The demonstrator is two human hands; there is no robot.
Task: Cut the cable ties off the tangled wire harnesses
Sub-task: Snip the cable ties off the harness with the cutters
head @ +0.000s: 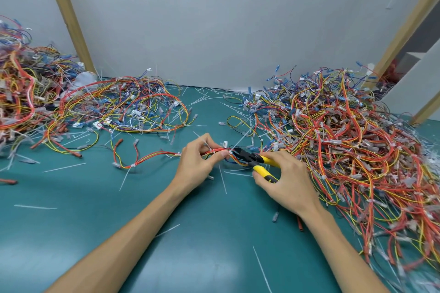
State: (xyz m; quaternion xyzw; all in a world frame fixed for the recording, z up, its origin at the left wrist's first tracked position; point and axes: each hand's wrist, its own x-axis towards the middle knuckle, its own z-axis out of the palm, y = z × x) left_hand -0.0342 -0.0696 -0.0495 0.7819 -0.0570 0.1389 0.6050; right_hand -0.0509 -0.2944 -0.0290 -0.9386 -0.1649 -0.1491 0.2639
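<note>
A teal table [95, 221] is carrying everything. The biggest harness heap [345, 150] is sprawling at three o'clock, and a smaller heap [107, 107] is lying at ten o'clock. At centre, a loose harness [147, 159] is trailing toward nine o'clock from the left hand [197, 164], whose thumb and fingers are pinching its wires. The right hand [285, 178] is gripping yellow-handled cutters [252, 158], fingers curled round the handles, black tips touching a white cable tie [240, 141] on that harness.

The table [95, 221] is teal-green. The wire piles [345, 138] tangle red, orange, yellow, blue and black strands. The held harness [215, 150] is red, orange and yellow. The cutters [256, 162] have yellow handles and a black head. Loose cable ties [64, 167] are white. The wall [214, 19] is pale grey, the posts [69, 14] tan.
</note>
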